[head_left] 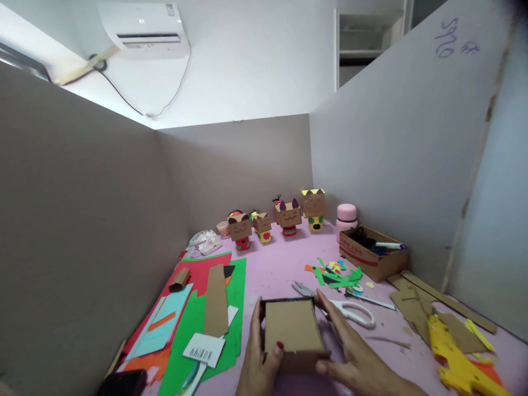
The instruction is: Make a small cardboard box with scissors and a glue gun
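Observation:
A small cardboard box [292, 325] sits between my two hands at the near edge of the table. My left hand [260, 357] grips its left side, the thumb lying over the near left corner. On the other side, my right hand [344, 349] is closed round the right edge, with its thumb at the near right corner. White-handled scissors [358, 314] lie just beyond my right hand, their blades pointing away to the left. The underside of the box is hidden.
Coloured paper sheets [235, 330] and a cardboard strip [216, 300] lie left. Several cardboard animal figures [289, 215] stand at the back. At right are green paper scraps [340, 278], a box of pens [367, 261], a pink bottle [346, 217] and a yellow glue gun [457, 357]. Grey partitions [235, 165] enclose the table.

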Demonstrator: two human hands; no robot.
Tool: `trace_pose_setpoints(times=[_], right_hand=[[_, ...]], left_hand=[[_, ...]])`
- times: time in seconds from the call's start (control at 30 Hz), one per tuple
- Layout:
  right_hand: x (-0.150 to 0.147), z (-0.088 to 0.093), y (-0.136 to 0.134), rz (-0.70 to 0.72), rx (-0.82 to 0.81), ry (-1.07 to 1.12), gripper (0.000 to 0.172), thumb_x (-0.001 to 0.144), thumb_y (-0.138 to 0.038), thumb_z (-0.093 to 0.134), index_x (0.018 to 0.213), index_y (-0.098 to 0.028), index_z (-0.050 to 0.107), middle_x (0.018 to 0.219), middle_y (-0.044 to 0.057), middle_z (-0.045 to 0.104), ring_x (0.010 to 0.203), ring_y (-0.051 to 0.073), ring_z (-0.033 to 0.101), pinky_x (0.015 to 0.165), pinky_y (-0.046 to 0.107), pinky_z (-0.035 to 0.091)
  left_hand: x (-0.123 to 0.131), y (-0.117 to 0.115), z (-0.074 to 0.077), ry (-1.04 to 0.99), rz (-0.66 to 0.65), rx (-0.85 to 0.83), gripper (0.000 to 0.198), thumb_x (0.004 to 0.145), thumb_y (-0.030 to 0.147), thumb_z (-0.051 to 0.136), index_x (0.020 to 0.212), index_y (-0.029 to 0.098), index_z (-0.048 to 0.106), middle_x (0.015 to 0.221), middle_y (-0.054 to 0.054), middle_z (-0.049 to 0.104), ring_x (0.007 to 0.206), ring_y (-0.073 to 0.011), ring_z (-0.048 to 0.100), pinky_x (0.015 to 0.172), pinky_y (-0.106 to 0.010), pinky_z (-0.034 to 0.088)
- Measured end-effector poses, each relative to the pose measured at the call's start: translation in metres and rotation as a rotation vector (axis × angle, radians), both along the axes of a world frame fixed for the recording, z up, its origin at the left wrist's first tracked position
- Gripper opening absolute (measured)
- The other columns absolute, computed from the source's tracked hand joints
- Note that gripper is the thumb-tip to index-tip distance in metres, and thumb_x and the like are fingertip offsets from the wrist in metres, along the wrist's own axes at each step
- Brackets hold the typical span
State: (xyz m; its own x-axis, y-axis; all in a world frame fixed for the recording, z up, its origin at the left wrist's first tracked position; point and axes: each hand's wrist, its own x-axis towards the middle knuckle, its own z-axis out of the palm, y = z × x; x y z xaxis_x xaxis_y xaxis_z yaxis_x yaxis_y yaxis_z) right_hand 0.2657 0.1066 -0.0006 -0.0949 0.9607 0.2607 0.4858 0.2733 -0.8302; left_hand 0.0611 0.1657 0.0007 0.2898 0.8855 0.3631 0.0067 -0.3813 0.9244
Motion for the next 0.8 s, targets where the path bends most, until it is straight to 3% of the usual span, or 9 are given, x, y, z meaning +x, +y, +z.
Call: trace_pose_setpoints(times=[0.13,0.23,0.43,0.6,0.7,0.8], right_hand=[[0.000,-0.004,0.003,0.022,0.017,-0.075,0.110,0.073,-0.074,0.045,0.143,0.002,0.008,0.151,0.021,0.005,0.140,0.027,0.003,0.112,0.045,0.009],[-0.001,-0.013,0.007,0.038,0.055,-0.131,0.105,0.076,-0.070,0.044,0.142,0.002,0.006,0.151,0.020,0.000,0.139,0.027,0.000,0.111,0.044,0.010],[-0.003,-0.031,0.011,0.052,0.154,-0.186,0.087,0.086,-0.055,0.043,0.143,-0.012,-0.008,0.149,0.008,-0.012,0.138,0.023,-0.005,0.112,0.044,0.012],[-0.003,-0.036,0.013,0.038,0.124,-0.168,0.095,0.081,-0.062,0.045,0.143,-0.014,-0.010,0.151,0.008,-0.008,0.137,0.025,-0.004,0.111,0.047,0.013],[-0.004,-0.038,0.016,0.005,0.111,-0.109,0.106,0.075,-0.066,0.050,0.143,-0.011,-0.010,0.152,0.011,-0.002,0.137,0.027,0.000,0.110,0.048,0.015],[-0.005,-0.036,0.016,-0.004,0.108,-0.065,0.112,0.071,-0.067,0.054,0.144,-0.010,-0.009,0.152,0.013,0.002,0.138,0.029,0.003,0.110,0.048,0.017]], left_hand=[[0.002,-0.003,0.002,-0.004,0.019,-0.035,0.082,0.077,0.060,0.048,0.142,0.017,0.021,0.149,-0.009,0.031,0.134,-0.0243,0.030,0.109,-0.033,0.026],[0.001,-0.001,0.000,0.038,0.044,-0.024,0.085,0.077,0.063,0.045,0.143,0.015,0.019,0.150,-0.009,0.028,0.138,-0.0243,0.020,0.113,-0.034,0.014],[-0.002,0.005,-0.010,0.063,-0.020,-0.078,0.090,0.077,0.066,0.041,0.145,0.017,0.008,0.154,-0.006,0.015,0.140,-0.0246,0.010,0.113,-0.038,0.005],[-0.002,0.004,-0.011,0.061,0.005,-0.019,0.103,0.068,0.072,0.046,0.144,0.014,0.009,0.152,-0.013,0.017,0.139,-0.0300,0.013,0.113,-0.041,0.002],[0.002,-0.002,-0.004,-0.018,-0.077,-0.069,0.119,0.057,0.073,0.059,0.144,0.013,0.004,0.145,-0.018,0.033,0.138,-0.0311,0.018,0.111,-0.041,0.016],[0.007,-0.006,0.005,-0.117,-0.146,-0.158,0.128,0.052,0.064,0.070,0.141,0.011,-0.005,0.137,-0.023,0.042,0.128,-0.0316,0.039,0.100,-0.038,0.037]])
